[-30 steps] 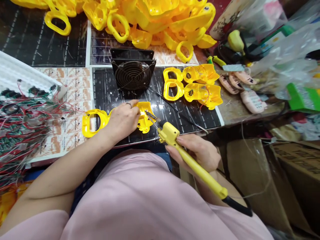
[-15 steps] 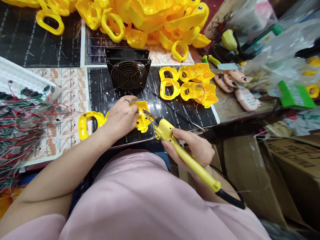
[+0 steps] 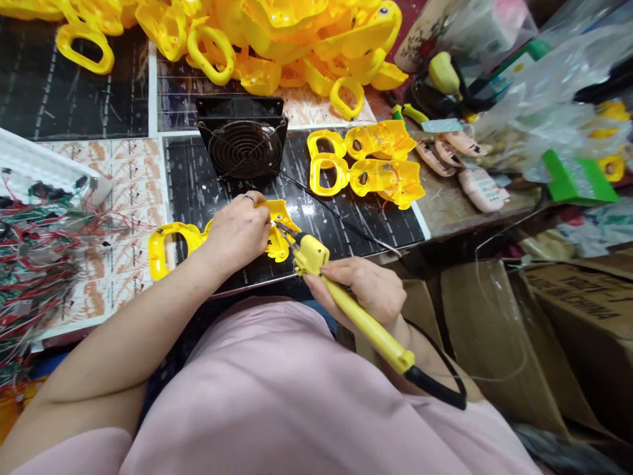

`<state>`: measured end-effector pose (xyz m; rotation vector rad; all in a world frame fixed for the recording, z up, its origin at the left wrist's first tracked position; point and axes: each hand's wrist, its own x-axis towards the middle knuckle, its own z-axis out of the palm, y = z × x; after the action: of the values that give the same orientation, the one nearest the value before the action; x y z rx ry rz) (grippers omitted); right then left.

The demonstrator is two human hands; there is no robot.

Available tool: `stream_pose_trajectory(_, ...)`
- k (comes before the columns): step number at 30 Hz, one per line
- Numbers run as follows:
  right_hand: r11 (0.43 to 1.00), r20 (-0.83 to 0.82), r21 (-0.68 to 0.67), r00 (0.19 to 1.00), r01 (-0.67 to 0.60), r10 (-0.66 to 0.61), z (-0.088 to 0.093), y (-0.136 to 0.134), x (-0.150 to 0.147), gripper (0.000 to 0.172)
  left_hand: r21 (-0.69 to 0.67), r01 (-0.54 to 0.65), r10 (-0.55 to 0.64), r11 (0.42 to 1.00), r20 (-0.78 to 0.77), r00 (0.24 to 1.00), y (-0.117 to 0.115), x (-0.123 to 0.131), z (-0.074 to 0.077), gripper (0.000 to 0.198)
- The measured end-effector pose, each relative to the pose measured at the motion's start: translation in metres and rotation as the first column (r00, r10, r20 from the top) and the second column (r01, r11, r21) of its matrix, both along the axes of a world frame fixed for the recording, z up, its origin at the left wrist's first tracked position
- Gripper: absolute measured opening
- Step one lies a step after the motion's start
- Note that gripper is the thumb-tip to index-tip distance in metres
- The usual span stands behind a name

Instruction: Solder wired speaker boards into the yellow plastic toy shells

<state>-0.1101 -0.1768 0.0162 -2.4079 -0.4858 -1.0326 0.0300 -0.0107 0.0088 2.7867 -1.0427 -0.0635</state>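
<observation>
My right hand [image 3: 363,290] is wrapped round a yellow soldering iron [image 3: 368,323] with a black cable at its rear. The iron's tip points left, down into a yellow plastic shell [image 3: 279,247] near the table's front edge. My left hand [image 3: 240,234], a ring on one finger, is closed over the middle of that shell, and its fingertips are partly hidden. The shell's looped handle [image 3: 161,254] sticks out to the left of my wrist. Just behind my left hand stands a black fan [image 3: 244,145].
Two yellow shells [image 3: 366,175] lie to the right of the fan. Many more yellow shells [image 3: 291,39] are heaped at the back. Wired circuit boards [image 3: 39,257] fill the left side. Pink shells [image 3: 482,188] and a green box [image 3: 576,178] are at the right, above cardboard boxes [image 3: 583,316].
The soldering iron has moved left with my right hand, and its tip is now closer to my left fingertips. The whole view has shifted slightly.
</observation>
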Motion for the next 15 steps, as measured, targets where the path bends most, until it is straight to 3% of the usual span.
stream_pose_trajectory(6,0.999,-0.033,-0.042,0.999,0.028,-0.030,0.007,0.001,0.003,0.019,-0.016,0.012,-0.012,1.000,-0.024,1.000,-0.003,0.001,0.003,0.026)
stream_pose_trajectory(15,0.997,-0.039,0.043,0.997,0.067,-0.066,0.015,-0.005,0.000,0.019,0.065,0.036,-0.035,0.997,-0.019,0.999,-0.003,0.002,0.006,0.024)
